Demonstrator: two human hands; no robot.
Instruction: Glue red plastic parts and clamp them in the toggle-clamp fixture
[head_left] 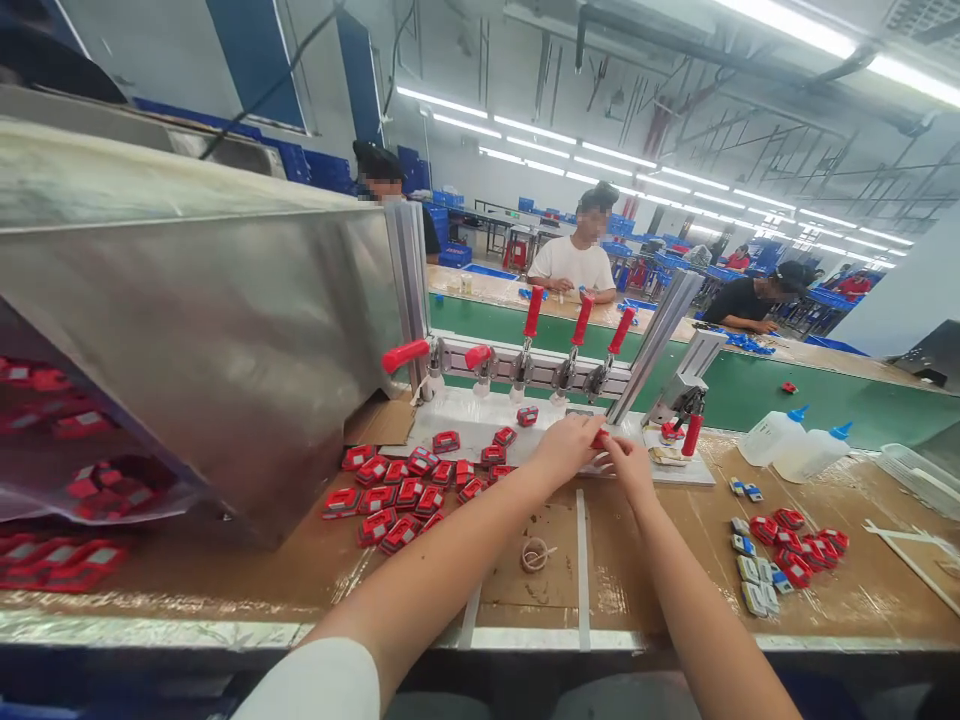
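Observation:
My left hand [570, 445] and my right hand [628, 470] meet at the front of a clamp fixture. Between their fingertips is a small red plastic part [599, 438], mostly covered by the fingers, which are closed on it from both sides. The fixture's row of toggle clamps [555, 365] has red handles, some upright and two at the left lying over. A red-and-grey plastic piece [528, 416] rests on the white base just left of my hands. More of these red pieces [409, 492] lie in a loose pile by my left forearm.
A large metal bin [202, 350] stands at left. At right are a single clamp [691, 425], two squeeze bottles [772, 438], more red pieces [795, 555] and small grey-and-blue parts [750, 570]. A tape roll [535, 554] lies in front. Co-workers sit beyond the green conveyor [780, 395].

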